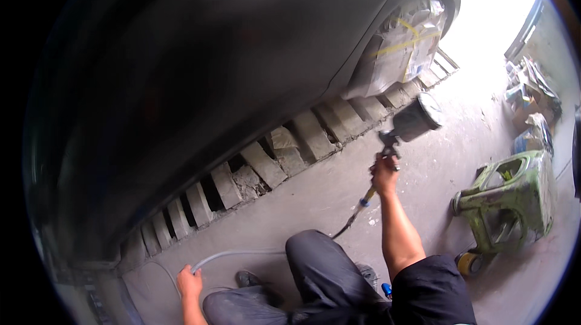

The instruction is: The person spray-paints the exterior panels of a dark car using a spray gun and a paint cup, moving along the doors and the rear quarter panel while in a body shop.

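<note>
Head view: the dark car body [200, 65] is the reference. The right hand [384, 175] is closed round the handle of a spray gun [414, 120], positioned on the near side of the car, apart from its lower edge and near its paper-covered wheel [402, 52]. The left hand [189, 281], also on the car's near side, has its fingers closed on a grey hose [239, 253]. Concrete slats [263, 164] run along the car's lower edge; floor [315, 195] separates them from a green stool [514, 195], right of the car.
</note>
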`<state>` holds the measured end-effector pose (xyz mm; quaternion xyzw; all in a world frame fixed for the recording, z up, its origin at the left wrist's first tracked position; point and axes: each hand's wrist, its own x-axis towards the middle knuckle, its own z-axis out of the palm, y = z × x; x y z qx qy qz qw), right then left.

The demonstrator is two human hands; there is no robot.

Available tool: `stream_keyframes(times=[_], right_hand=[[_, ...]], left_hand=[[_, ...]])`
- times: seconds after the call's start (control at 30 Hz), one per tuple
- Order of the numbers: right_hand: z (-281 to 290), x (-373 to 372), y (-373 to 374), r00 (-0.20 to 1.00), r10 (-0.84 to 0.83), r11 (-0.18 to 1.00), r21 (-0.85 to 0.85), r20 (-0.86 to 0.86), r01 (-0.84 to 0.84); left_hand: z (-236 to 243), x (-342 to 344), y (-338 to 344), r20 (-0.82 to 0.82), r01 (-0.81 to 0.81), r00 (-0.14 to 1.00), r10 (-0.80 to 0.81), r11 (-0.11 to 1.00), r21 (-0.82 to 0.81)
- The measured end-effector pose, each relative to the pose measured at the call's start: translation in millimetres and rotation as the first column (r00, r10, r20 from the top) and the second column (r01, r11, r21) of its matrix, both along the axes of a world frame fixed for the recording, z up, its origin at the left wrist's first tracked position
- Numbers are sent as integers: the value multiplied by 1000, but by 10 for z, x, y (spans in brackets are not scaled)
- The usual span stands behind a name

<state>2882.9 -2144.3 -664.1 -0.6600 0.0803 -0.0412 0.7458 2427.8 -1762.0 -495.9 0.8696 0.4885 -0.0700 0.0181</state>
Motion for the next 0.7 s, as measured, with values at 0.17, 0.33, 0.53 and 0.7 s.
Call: stream_keyframes(times=[0.17, 0.33, 0.53, 0.7], right_hand=[[184, -997, 711, 790, 445, 888, 95, -422, -450], [134, -1310, 852, 769, 488, 858, 62, -413, -510], [-129, -827, 446, 984, 142, 989, 62, -106, -136], [-398, -213, 12, 990, -127, 991, 36, -55, 129]], left_hand=[[-337, -480, 855, -111, 47, 992, -60, 992, -120], [-831, -631, 1187, -222, 86, 955, -194, 904, -419], [-935, -374, 1069, -192, 71, 961, -197, 852, -520], [-1137, -421, 1299, -449, 0, 867, -216, 901, -434]])
